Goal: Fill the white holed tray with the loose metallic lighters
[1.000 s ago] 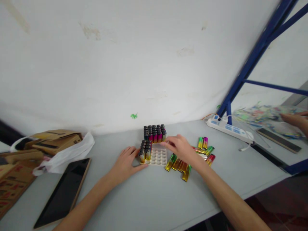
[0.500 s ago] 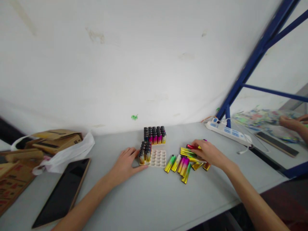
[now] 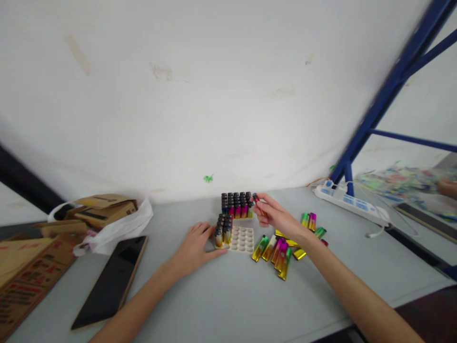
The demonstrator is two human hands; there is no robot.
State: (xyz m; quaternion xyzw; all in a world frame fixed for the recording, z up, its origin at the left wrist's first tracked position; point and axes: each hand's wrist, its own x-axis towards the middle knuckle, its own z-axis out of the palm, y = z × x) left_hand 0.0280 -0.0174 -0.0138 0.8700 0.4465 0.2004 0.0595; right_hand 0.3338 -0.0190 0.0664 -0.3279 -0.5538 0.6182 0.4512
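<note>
My left hand (image 3: 196,245) lies on the table at the left of a white tray (image 3: 244,239) with round holes. Its thumb reaches along the tray's front edge and its fingers are apart. Several black-topped lighters (image 3: 223,227) stand upright in the tray's left part; the holes at its right show bare. In my right hand (image 3: 276,214), held above the table, is a red and gold lighter (image 3: 259,204), pinched with its dark top pointing up and left. Behind the tray stands a full block of upright lighters (image 3: 237,204). Loose shiny lighters (image 3: 276,252) lie to the right, partly under my forearm.
A dark tablet-like slab (image 3: 110,281) lies at the left, near cardboard boxes (image 3: 32,271) and a white plastic bag (image 3: 114,233). A white power strip (image 3: 352,205) with cables lies by a blue metal frame (image 3: 378,102). Another person's hand (image 3: 447,187) shows at the far right.
My right hand has lifted the red lighter from the loose pile and carried it left, close to the standing block. My left hand stays by the tray. The whole view has shifted slightly.
</note>
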